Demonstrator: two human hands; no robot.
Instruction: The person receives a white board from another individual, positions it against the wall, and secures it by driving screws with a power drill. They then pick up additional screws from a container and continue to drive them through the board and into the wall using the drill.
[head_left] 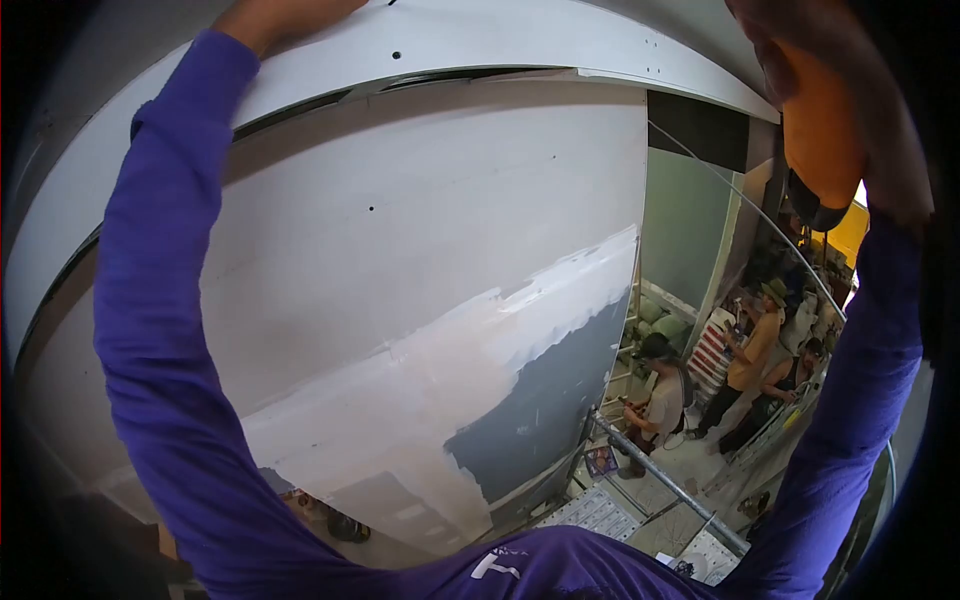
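Note:
Both my arms reach overhead in purple sleeves. At the top edge, my left hand (292, 18) is against a long white board (500, 42), which runs across the top of the view and has a dark hole in it. The fingers of that hand are cut off by the frame, so their pose is hidden. A thin dark piece shows at the frame's edge just right of it. At the upper right, my right hand (880, 95) is closed around an orange-and-black power tool (822, 135). The tool's working end is not visible.
Below the board stands a wall panel (400, 260) with white filler patches and a grey area. A metal scaffold rail (670, 483) and perforated platform (590, 522) lie below me. Several people work on the floor at right, including one in a hat (757, 345).

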